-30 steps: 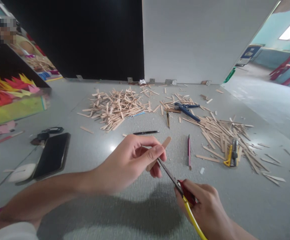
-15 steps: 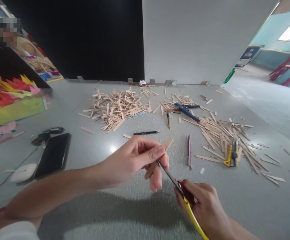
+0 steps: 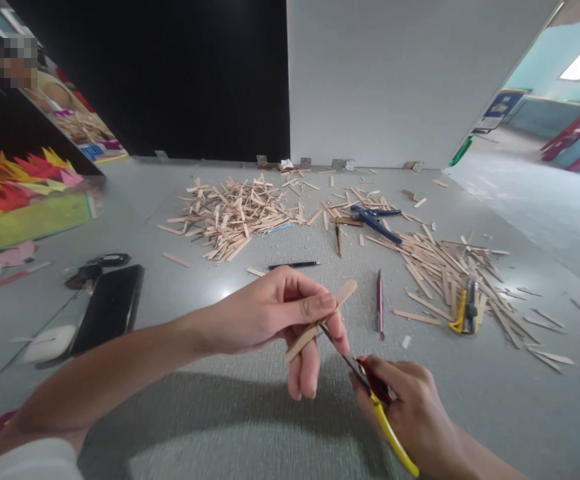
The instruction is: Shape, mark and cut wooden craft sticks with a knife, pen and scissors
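Near the middle of the view, my left hand (image 3: pixel 280 310) pinches a flat wooden craft stick (image 3: pixel 302 343) between thumb and fingers. The stick lies slanted, its rounded end pointing up and to the right. My right hand (image 3: pixel 415 407) is closed around scissors (image 3: pixel 389 433) with yellow and red handles. Their blades reach up-left to the stick by my left fingers; whether they grip the wood I cannot tell. Beyond my hands lie a black pen (image 3: pixel 294 265), a purple pen-like tool (image 3: pixel 379 303) and a yellow box cutter (image 3: pixel 466 310).
A pile of craft sticks (image 3: pixel 235 217) lies at the back, with another heap (image 3: pixel 435 267) at right beside blue pliers (image 3: pixel 377 223). On the left are a phone (image 3: pixel 107 310), a white mouse-like object (image 3: pixel 49 344) and a box of folded paper (image 3: pixel 30 230). Another person sits far left.
My left hand has shifted slightly, and the craft stick has moved a little up and right, showing more of its length. The scissors stay close to it.
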`<state>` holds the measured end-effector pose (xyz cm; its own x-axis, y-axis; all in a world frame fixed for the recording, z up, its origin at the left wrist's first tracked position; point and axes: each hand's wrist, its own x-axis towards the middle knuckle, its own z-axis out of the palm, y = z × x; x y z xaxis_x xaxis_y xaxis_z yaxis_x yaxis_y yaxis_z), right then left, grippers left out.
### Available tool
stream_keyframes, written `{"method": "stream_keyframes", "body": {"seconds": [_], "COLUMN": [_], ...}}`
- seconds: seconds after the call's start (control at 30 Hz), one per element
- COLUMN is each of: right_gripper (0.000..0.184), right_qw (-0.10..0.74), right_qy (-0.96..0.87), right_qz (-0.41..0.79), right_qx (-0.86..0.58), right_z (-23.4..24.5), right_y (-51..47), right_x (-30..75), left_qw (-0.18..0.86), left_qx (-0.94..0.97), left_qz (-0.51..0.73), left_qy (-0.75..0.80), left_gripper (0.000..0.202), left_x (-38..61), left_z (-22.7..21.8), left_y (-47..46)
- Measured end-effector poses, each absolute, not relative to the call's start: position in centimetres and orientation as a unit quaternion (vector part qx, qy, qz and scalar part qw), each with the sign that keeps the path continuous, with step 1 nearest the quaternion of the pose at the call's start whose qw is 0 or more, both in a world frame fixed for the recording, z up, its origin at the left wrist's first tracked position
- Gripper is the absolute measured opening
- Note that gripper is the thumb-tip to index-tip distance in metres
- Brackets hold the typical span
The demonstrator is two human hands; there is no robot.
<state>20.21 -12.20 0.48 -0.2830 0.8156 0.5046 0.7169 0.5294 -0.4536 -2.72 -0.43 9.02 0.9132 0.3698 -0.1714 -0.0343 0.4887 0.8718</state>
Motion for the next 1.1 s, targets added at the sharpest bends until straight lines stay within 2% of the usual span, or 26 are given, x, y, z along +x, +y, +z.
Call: {"method": "stream_keyframes", "body": {"seconds": [0.13, 0.37, 0.63, 1.1], "right_gripper": [0.039, 0.038, 0.036, 0.039], "right_qw": [0.363, 0.340, 0.320, 0.338], "right_qy": [-0.775, -0.765, -0.755, -0.761], "right_qz": [0.089, 0.123, 0.185, 0.164], "right_qx": [-0.509, -0.533, -0.541, -0.529], "right_z": [0.7, 1.9, 2.8, 2.3], "right_y": [-11.9, -11.4, -11.7, -11.9], "right_x": [20.2, 20.4, 20.4, 20.6], "left_qw": [0.806, 0.746, 0.702, 0.676], "left_qx": [0.544, 0.581, 0.608, 0.628], "left_qz": [0.130, 0.198, 0.230, 0.237], "left_qy": [0.194, 0.259, 0.290, 0.304], "left_gripper": [0.042, 0.023, 0.023, 0.026], "left_x": [-2.9, -2.5, -2.3, -2.4], "left_z": [9.6, 10.0, 10.2, 10.1], "left_y": [0.0, -0.5, -1.2, -1.6]}}
